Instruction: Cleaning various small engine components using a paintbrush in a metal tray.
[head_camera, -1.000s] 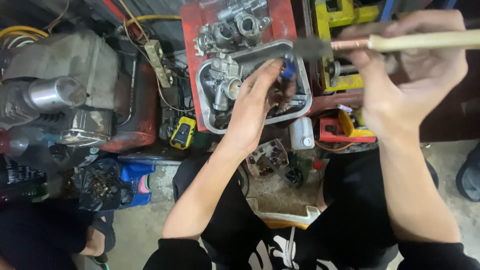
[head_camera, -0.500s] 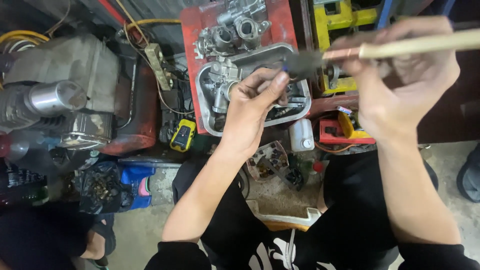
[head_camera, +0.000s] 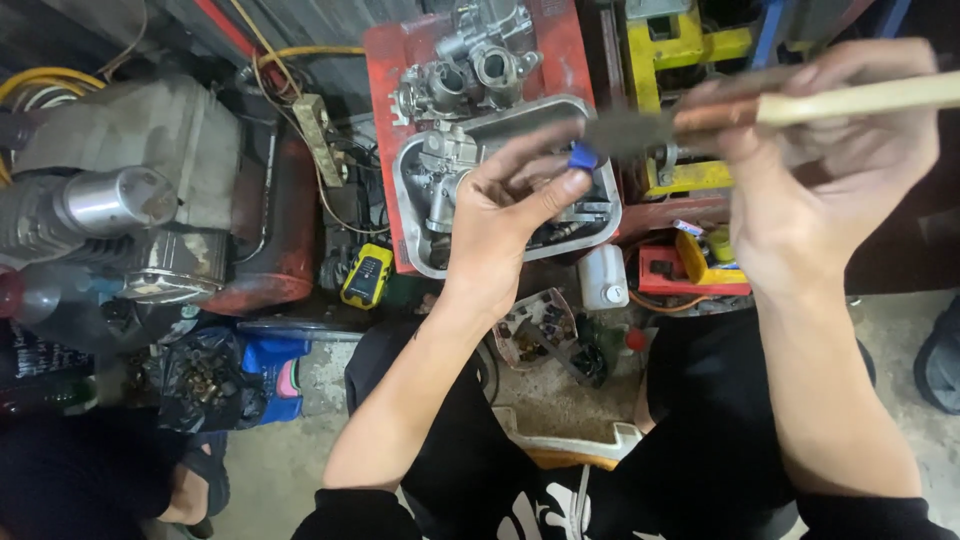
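Observation:
My left hand (head_camera: 515, 205) pinches a small blue part (head_camera: 582, 157) between thumb and fingers, above a metal tray (head_camera: 412, 215). My right hand (head_camera: 820, 170) grips a paintbrush with a pale wooden handle (head_camera: 860, 98); its copper ferrule and dark bristles (head_camera: 625, 130) point left and touch the blue part. A grey carburettor body (head_camera: 440, 170) lies in the tray under my left hand. More carburettor parts (head_camera: 470, 70) rest on a red surface (head_camera: 385, 60) behind the tray.
A grey engine and red tank (head_camera: 150, 200) stand at left. A yellow meter (head_camera: 366, 275), a white bottle (head_camera: 603, 278), a small tray of bits (head_camera: 535, 325), and yellow and red tools (head_camera: 690, 250) lie around. My black-clad knees fill the lower frame.
Both hands have lifted slightly from the tray. The brush tip has moved left onto the blue part held in my left fingers.

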